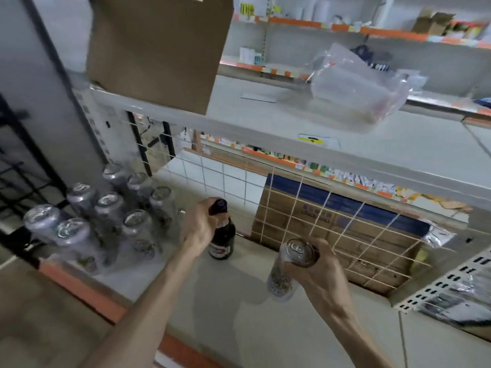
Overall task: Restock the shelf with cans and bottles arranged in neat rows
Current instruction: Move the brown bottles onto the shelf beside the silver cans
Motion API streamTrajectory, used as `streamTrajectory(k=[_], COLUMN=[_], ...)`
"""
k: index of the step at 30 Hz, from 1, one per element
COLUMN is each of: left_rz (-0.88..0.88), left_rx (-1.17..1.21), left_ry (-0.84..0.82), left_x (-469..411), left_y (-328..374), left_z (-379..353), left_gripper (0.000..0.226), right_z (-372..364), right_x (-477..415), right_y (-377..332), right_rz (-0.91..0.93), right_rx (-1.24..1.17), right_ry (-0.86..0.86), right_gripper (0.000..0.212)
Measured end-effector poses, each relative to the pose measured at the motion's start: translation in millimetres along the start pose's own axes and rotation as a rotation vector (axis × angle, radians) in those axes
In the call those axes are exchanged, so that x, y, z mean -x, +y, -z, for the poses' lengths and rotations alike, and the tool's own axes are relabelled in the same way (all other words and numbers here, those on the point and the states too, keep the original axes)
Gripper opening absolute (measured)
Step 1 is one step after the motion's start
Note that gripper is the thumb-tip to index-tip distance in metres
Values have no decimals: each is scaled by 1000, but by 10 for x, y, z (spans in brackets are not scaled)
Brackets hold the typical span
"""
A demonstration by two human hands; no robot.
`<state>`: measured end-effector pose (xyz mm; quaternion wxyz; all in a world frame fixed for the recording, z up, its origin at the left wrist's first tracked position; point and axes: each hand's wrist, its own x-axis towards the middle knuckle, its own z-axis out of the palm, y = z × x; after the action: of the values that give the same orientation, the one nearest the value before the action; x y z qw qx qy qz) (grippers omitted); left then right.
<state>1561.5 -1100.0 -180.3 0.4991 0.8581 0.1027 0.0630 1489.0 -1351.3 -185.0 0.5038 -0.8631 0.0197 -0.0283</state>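
1. The left hand has its fingers closed around the neck of a dark brown bottle, which stands upright on the lower shelf.
2. The right hand grips a tall silver can near its top; the can is tilted, and whether its base touches the shelf is unclear.
3. The can is near the bottle, on the side away from the silver cans.
4. Those silver cans stand upright in rows on the same shelf, on the bottle's other side, close to the upright post.
5. Beyond the bottle, behind a wire grid, sits a cardboard box with a blue band.
6. On the shelf above the bottle rest a brown carton and a clear plastic bag.
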Motion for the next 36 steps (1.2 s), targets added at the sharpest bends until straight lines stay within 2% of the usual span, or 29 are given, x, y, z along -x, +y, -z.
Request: streamTrajectory(k=[2,7,10,12,14,16,18,19,21,22,25,28,31,36], left_rz=[-5,37,-3,-25,2,-26,-66,-76,-69,-65,-78,-74,-62,-20], left_rx=[-18,6,6,25,46,76,82,67,20,0,-20,20,70,93], left_ry=[-2,-3,-59,-95,-74,-58,-153,-253,-415,-426,-238,-55,-2,77], left_x=[-108,-239,-233,-194,-98,49,192,262,381,419,499,538,578,694], left_y=[-139,-229,-188,-250,-311,-349,-412,-431,-426,-427,-432,-520,-619,-814], left_z=[109,226,220,224,298,416,529,578,615,598,521,559,684,881], left_gripper=[21,14,21,12,43,42,39,43,57,65,79,73,64,54], right_z=[-215,-729,-899,-947,-964,-963,-959,-963,-985,-1005,-1109,-1255,-1415,-1576], right_x=[-122,-405,-508,-552,-587,-606,-604,-601,-575,-558,-517,-486,-448,-444], right_y=[-108,-400,-522,-566,-596,-608,-637,-655,-718,-759,-885,-980,-1029,-976], right_rz=[25,95,119,118,119,131,143,150,178,198,248,289,293,275], right_rx=[-9,-30,-33,-25,-19,-14,-23,-27,-14,-3,16,29,23,31], right_ry=[-56,-157,-208,-238,-265,-292,-316,-329,-359,-374,-398,-411,-442,-469], right_gripper=[52,55,51,51,53,53,52,52,52,50,44,46,59,50])
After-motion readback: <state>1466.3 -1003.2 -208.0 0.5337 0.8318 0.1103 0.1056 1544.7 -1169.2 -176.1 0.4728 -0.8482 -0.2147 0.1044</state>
